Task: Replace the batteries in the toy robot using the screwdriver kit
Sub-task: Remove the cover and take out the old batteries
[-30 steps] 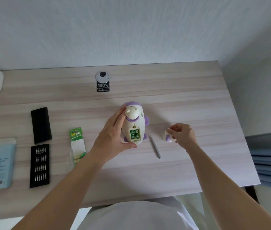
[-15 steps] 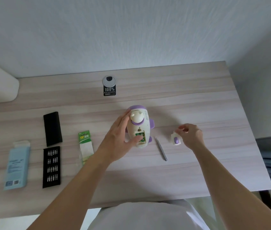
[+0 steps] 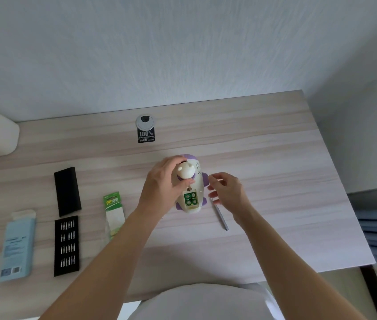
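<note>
Pale wood-grain tabletop [image 3: 263, 146] set against a white textured wall, seen from above. Our left hand [image 3: 164, 181] closed its grip on the toy robot [image 3: 192, 183], thumb and fingers wrapped around the white knob-like part and the side of the body. The robot lay tilted, its long axis running away from us, purple-topped end toward the wall; its open compartment faced up, showing four green batteries [image 3: 190, 199]. Our right hand [image 3: 225, 190] hovered just right of the robot, fingers loosely curled and partly open; we could not tell whether it held anything. A slim grey screwdriver [image 3: 221, 215] lay on the tabletop under that wrist. To the left lay a green battery pack [image 3: 113, 204], a black bit tray [image 3: 66, 245], a black lid [image 3: 67, 191] and a light blue box [image 3: 16, 245].
</note>
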{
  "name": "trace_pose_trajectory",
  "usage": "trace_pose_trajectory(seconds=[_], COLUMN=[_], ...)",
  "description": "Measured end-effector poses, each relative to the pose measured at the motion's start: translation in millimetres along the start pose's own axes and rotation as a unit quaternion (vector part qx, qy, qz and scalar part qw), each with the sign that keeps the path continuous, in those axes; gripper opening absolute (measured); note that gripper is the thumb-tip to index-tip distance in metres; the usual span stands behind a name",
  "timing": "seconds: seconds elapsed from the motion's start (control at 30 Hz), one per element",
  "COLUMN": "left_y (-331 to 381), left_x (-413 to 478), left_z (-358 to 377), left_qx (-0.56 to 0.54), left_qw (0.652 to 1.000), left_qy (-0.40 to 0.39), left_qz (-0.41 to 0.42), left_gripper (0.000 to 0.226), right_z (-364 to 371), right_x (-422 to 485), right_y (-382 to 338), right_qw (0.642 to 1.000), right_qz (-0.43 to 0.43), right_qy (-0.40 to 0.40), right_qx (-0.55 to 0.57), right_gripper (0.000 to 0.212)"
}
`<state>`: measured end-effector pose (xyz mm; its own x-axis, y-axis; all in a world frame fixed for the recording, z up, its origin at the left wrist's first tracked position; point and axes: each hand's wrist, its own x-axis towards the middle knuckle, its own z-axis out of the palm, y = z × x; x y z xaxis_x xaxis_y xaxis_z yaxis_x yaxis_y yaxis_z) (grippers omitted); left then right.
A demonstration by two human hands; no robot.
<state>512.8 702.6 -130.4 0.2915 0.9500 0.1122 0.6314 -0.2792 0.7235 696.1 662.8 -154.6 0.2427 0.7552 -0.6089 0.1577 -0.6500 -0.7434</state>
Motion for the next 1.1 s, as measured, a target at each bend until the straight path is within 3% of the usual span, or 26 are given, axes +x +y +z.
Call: trace_pose_trajectory(seconds=[0.17, 0.37, 0.53, 0.6, 0.7, 0.8, 0.93, 1.03, 1.1], left_y=[-1.9, 15.6, 35.9, 43.4, 49.8, 52.7, 52.1, 52.8, 57.5], left_x=[2.0, 11.0, 24.4, 28.7, 30.1, 26.0, 19.6, 15.7, 12.0], left_z=[-3.8, -25.1, -48.3, -57.7, -69.5, -78.7, -87.1, -90.7, -87.0], left_qx=[-0.03, -0.172, -0.157, -0.118, -0.121, -0.168, -0.246, -0.303, -0.357], left_qw=[0.998, 0.97, 0.98, 0.988, 0.988, 0.982, 0.966, 0.948, 0.927], left_qy=[0.023, 0.086, 0.081, 0.092, 0.095, 0.086, 0.083, 0.099, 0.107], left_qz=[-0.052, -0.146, -0.093, -0.043, 0.002, 0.004, -0.004, 0.009, -0.04], left_gripper=[0.048, 0.04, 0.039, 0.041, 0.042, 0.044, 0.047, 0.048, 0.054], right_z=[4.2, 6.8, 16.6, 23.1, 32.8, 39.8, 44.0, 47.4, 50.7], right_x=[-12.7, -32.0, -50.2, -55.9, -62.3, -68.8, -74.9, -81.8, -84.4], right_y=[2.1, -9.6, -35.6, -45.6, -61.1, -78.4, -89.1, -94.3, -96.1], right_qw=[0.997, 0.976, 0.901, 0.853, 0.781, 0.74, 0.722, 0.733, 0.744], right_qz=[0.06, 0.159, 0.257, 0.256, 0.241, 0.217, 0.191, 0.173, 0.136], right_qy=[-0.01, 0.001, -0.145, -0.194, -0.204, -0.205, -0.209, -0.178, -0.146], right_qx=[0.05, 0.146, 0.318, 0.41, 0.539, 0.603, 0.632, 0.633, 0.637], right_gripper=[0.032, 0.062, 0.083, 0.082, 0.072, 0.062, 0.06, 0.058, 0.055])
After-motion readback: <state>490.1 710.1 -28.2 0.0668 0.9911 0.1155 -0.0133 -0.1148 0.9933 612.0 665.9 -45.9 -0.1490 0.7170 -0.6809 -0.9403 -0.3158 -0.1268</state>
